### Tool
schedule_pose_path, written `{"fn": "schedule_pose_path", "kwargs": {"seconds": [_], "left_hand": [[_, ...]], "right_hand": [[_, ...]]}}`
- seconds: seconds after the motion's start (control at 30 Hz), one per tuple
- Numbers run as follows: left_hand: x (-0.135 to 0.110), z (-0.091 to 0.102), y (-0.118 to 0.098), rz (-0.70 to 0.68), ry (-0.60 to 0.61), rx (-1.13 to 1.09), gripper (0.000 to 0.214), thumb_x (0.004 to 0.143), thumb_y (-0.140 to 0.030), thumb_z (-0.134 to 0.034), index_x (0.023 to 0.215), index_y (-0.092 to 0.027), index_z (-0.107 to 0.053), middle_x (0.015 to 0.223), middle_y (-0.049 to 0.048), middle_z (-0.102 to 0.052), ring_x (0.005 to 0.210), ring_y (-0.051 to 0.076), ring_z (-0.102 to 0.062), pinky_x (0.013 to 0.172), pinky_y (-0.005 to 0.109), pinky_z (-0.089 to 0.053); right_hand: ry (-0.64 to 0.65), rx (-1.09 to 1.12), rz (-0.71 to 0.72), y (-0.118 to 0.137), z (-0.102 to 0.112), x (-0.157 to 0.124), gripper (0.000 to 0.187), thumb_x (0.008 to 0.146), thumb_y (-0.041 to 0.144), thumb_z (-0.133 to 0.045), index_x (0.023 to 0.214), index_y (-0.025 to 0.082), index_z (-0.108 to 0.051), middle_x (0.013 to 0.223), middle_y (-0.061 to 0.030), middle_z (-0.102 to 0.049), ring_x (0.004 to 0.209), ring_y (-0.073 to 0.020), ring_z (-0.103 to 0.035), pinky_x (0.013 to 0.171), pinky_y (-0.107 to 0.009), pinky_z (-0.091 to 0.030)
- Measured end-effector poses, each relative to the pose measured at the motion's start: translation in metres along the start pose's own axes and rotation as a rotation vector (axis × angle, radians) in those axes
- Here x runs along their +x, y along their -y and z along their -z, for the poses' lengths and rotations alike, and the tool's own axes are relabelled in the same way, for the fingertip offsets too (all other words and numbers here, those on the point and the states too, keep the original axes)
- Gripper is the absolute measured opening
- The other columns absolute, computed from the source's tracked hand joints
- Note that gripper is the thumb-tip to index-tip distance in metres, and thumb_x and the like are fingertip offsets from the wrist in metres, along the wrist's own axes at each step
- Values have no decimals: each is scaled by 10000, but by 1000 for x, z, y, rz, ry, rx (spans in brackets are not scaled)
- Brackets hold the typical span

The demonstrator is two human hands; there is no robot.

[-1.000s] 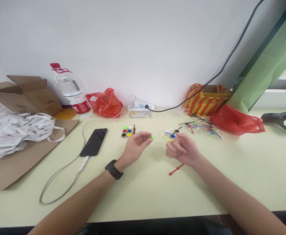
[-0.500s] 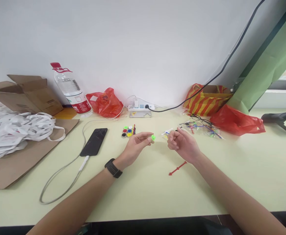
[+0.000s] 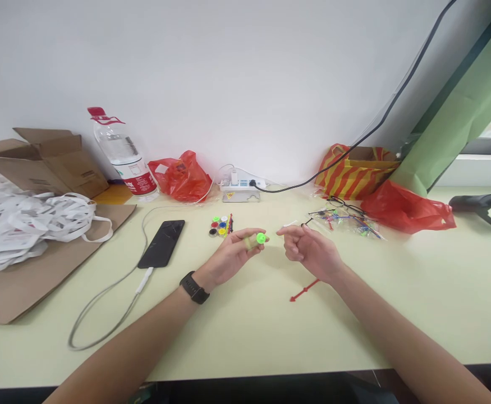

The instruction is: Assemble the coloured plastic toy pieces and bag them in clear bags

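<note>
My left hand (image 3: 237,251) pinches a small bright green round plastic piece (image 3: 261,238) between thumb and fingertips, its disc face turned up toward me. To its right is my right hand (image 3: 310,251), apart from the piece, with the index finger stretched toward it and the other fingers curled; nothing shows in its grasp. A thin black stick (image 3: 309,221) shows just behind the right hand; I cannot tell whether they touch. Below that hand lies a red arrow-shaped stick (image 3: 304,290), its upper end beside the wrist. Several small coloured discs (image 3: 222,225) lie in rows behind the left hand, beside dark and red sticks.
A black phone (image 3: 161,244) on a charging cable lies at left. Behind it stand a water bottle (image 3: 133,168) and a red bag (image 3: 182,177). A power strip (image 3: 242,184) is against the wall. Bagged coloured sticks (image 3: 352,219) and another red bag (image 3: 409,207) lie at right.
The green piece has been turned in my left fingers, so its round face now shows. My right index finger has straightened toward the left, covering the coloured sticks behind it.
</note>
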State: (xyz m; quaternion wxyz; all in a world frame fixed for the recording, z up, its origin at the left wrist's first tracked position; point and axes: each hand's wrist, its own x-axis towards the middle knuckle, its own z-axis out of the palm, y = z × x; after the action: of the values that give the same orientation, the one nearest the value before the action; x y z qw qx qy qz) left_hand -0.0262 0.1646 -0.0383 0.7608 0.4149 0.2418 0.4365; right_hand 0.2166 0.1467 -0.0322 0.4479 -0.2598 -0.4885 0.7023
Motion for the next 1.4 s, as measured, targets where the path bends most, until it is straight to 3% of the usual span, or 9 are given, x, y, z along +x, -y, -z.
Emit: {"fn": "schedule_pose_path", "kwargs": {"seconds": [0.4,0.63,0.73,0.8,0.87,0.93,1.0,1.07,1.4], "left_hand": [[0,7,6,-1,35,22,316,885,-236,-830,1193,-183,-778,1007,55,-774,911,142,-721,945,278,-523],[1,5,2,-43,-10,67,299,861,-259,-854,1136,-157,-795,951,52,-760,880,141,-710,916,276,-513],[1,4,0,-72,-52,90,301,840,-271,-870,1110,-157,-803,922,48,-753,849,139,-695,896,281,-505],[3,5,0,-95,-65,109,300,843,-285,-867,1110,-162,-805,927,49,-750,851,141,-686,900,289,-502],[4,8,2,-119,-76,131,300,846,-295,-864,1114,-170,-807,935,48,-747,854,141,-680,899,291,-502],[6,10,4,-145,-100,146,292,849,-301,-862,1109,-179,-809,954,46,-744,862,137,-675,893,285,-503],[7,11,5,-167,-128,156,282,850,-305,-862,1101,-186,-811,958,41,-741,864,132,-671,890,279,-503],[7,12,7,-177,-141,164,283,847,-307,-864,1100,-191,-811,960,39,-740,868,132,-670,892,280,-504],[7,9,6,-149,-166,229,329,819,-351,-882,1092,-183,-804,964,46,-740,861,145,-673,888,303,-509]], "right_hand": [[74,-111,-5,-1,-5,-1,399,975,518,-575,1088,186,-764,749,5,-386,623,-136,-287,586,-320,-171],[-274,-179,-79,-5,-12,0,710,953,527,-666,1574,318,-390,824,23,-541,597,-128,-326,572,-292,-254],[-383,-154,-74,-7,-17,1,879,937,526,-691,1643,355,-198,877,30,-576,568,-117,-334,558,-281,-279],[-415,-129,-41,-7,-17,1,847,927,518,-701,1623,380,-238,899,33,-589,554,-111,-330,544,-275,-274],[-359,-127,-45,-5,-12,-1,600,936,538,-668,1476,344,-496,849,28,-599,540,-114,-319,533,-278,-265],[-146,-144,-125,-2,-4,-3,390,955,573,-587,1073,234,-739,670,10,-555,524,-130,-307,531,-301,-263],[142,-163,-187,0,5,-6,518,954,572,-533,653,192,-714,491,-3,-425,508,-144,-294,542,-328,-254],[289,-180,-145,2,10,-8,567,944,526,-545,495,194,-643,455,-11,-374,515,-147,-301,565,-339,-239],[117,-208,-95,-2,0,-2,385,948,523,-625,902,156,-733,666,25,-369,599,-130,-280,585,-320,-174]]}}
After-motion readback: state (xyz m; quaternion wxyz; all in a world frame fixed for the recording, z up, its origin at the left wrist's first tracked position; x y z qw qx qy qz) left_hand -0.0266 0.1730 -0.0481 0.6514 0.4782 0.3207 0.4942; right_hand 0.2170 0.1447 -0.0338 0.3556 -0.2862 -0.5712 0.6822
